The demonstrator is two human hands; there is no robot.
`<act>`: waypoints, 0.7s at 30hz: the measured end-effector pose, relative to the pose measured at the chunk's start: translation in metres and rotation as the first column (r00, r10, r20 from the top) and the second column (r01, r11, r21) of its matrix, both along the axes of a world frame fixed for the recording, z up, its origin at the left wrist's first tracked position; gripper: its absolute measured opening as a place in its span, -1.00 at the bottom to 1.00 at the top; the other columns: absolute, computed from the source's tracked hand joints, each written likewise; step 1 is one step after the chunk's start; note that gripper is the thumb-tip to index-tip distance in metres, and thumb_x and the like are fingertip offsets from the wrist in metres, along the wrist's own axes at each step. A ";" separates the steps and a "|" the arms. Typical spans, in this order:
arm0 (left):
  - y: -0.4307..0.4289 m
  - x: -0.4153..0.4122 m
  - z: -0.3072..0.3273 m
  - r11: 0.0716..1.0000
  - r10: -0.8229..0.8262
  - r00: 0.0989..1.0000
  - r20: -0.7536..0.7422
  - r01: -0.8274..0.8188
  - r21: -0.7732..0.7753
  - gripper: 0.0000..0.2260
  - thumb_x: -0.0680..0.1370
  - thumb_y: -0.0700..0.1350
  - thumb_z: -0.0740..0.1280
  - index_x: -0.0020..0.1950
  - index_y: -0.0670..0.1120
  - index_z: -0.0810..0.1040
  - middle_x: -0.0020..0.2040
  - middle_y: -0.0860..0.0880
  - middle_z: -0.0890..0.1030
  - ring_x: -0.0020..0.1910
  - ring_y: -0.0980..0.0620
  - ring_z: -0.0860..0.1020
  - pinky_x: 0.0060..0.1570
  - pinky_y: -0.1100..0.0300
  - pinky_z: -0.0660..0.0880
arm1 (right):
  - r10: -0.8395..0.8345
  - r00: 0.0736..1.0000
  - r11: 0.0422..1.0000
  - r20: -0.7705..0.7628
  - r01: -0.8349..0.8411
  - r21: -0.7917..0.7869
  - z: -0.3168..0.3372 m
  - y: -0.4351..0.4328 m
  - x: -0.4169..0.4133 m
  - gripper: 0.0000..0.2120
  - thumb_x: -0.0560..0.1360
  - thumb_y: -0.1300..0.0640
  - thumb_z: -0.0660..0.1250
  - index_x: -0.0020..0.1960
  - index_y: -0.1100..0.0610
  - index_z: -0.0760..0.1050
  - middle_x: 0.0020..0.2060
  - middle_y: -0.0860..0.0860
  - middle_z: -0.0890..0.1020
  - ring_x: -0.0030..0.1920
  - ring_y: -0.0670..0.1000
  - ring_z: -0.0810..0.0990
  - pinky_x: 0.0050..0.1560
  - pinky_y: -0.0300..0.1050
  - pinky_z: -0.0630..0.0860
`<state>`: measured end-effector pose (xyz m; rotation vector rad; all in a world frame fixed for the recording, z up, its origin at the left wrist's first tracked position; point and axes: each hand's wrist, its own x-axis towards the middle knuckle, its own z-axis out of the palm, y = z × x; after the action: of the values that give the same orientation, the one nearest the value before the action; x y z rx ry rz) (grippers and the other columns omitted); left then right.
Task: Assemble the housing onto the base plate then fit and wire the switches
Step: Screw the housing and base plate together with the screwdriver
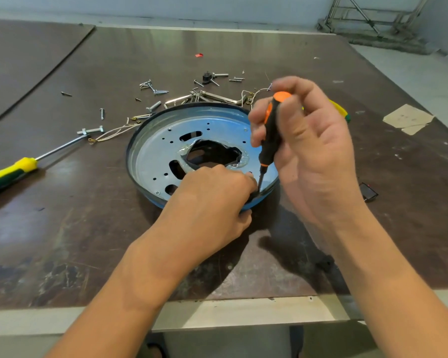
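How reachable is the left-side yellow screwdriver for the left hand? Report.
Probably yes: the yellow screwdriver lies left of the plate, nothing between; the left hand must first release its rim.

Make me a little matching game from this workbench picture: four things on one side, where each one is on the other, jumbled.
Things:
1 orange screwdriver
2 round plate
3 paper scrap
4 loose screws

Places:
A scattered beyond the plate
B gripped in the right hand
C lying on the table, far right
D held at its near rim by the left hand

Pairs: 1-B, 2-D, 3-C, 4-A
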<state>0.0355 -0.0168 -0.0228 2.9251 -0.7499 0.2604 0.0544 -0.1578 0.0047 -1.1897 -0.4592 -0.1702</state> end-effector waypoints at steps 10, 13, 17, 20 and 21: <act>-0.001 0.000 -0.001 1.000 0.004 1.000 0.002 -0.004 0.008 -0.76 0.50 0.10 0.32 0.13 0.10 0.53 -0.08 0.07 0.61 -0.12 -0.01 0.58 -0.18 0.02 0.59 | -0.050 0.999 0.999 0.007 0.050 0.007 -0.001 0.004 0.001 -0.85 0.59 0.27 0.28 0.15 0.18 0.42 -0.06 0.17 0.66 -0.15 0.09 0.61 -0.12 -0.01 0.52; 0.000 0.000 0.000 1.000 0.002 1.000 -0.002 -0.002 0.005 -0.78 0.50 0.10 0.32 0.13 0.11 0.54 -0.03 0.08 0.62 -0.09 0.00 0.58 -0.16 0.02 0.59 | -0.019 1.000 1.000 -0.023 0.019 0.006 -0.002 0.002 0.002 -0.72 0.69 0.16 0.06 0.27 0.21 0.45 -0.03 0.18 0.66 -0.12 0.05 0.54 -0.05 -0.04 0.47; 0.000 -0.001 0.000 1.000 -0.010 1.000 -0.006 0.010 0.002 -0.77 0.51 0.10 0.32 0.15 0.11 0.53 -0.05 0.08 0.61 -0.09 0.01 0.58 -0.16 0.04 0.59 | -0.029 0.999 0.999 -0.021 0.028 -0.024 0.000 -0.003 0.002 -0.81 0.67 0.19 0.14 0.12 0.23 0.50 -0.06 0.14 0.66 -0.07 0.07 0.58 -0.10 0.00 0.53; 0.000 -0.001 0.001 1.000 -0.008 1.000 -0.010 0.008 0.001 -0.76 0.52 0.11 0.31 0.16 0.12 0.52 -0.04 0.09 0.62 -0.09 0.03 0.58 -0.16 0.05 0.58 | -0.084 0.996 0.996 0.025 0.085 -0.012 0.000 -0.007 0.003 -0.82 0.54 0.29 0.37 0.02 0.14 0.39 -0.01 0.19 0.64 -0.02 0.19 0.65 -0.04 0.13 0.61; 0.000 -0.001 0.001 1.000 -0.007 1.000 -0.012 0.007 0.001 -0.76 0.52 0.11 0.31 0.16 0.12 0.52 -0.05 0.08 0.61 -0.09 0.03 0.57 -0.16 0.05 0.58 | -0.096 0.995 0.995 0.039 0.096 -0.005 -0.001 -0.007 0.004 -0.78 0.53 0.30 0.39 0.01 0.13 0.35 -0.05 0.19 0.64 -0.09 0.18 0.66 -0.07 0.11 0.60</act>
<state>0.0347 -0.0165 -0.0217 2.9219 -0.7583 0.2414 0.0584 -0.1652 0.0033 -1.2181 -0.4368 -0.2750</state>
